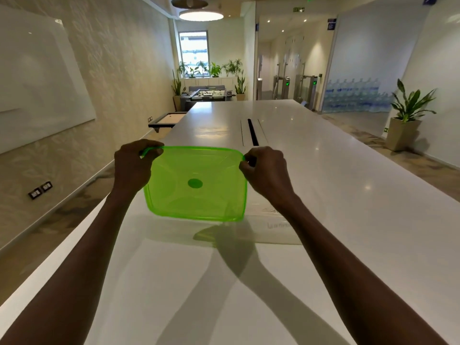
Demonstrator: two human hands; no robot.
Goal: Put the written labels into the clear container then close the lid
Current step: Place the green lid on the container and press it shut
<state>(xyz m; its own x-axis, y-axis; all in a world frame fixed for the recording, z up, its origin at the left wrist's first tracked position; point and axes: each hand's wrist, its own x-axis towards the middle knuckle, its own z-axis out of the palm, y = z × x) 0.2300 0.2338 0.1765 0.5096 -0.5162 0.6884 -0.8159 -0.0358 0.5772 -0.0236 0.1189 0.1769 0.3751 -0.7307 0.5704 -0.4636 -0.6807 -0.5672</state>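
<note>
I hold a translucent green lid [196, 185] with both hands, tilted up toward me above the white table. My left hand [134, 165] pinches its far left corner and my right hand [265, 168] pinches its far right corner. Below and behind the lid stands the clear container [276, 227], mostly hidden by the lid and my right forearm. A paper label with faint handwriting [278, 224] shows through its front wall.
The long white table [336, 170] stretches ahead, with a black cable slot [252, 131] in its middle. A whiteboard hangs on the left wall. A potted plant [405, 118] stands on the floor at right.
</note>
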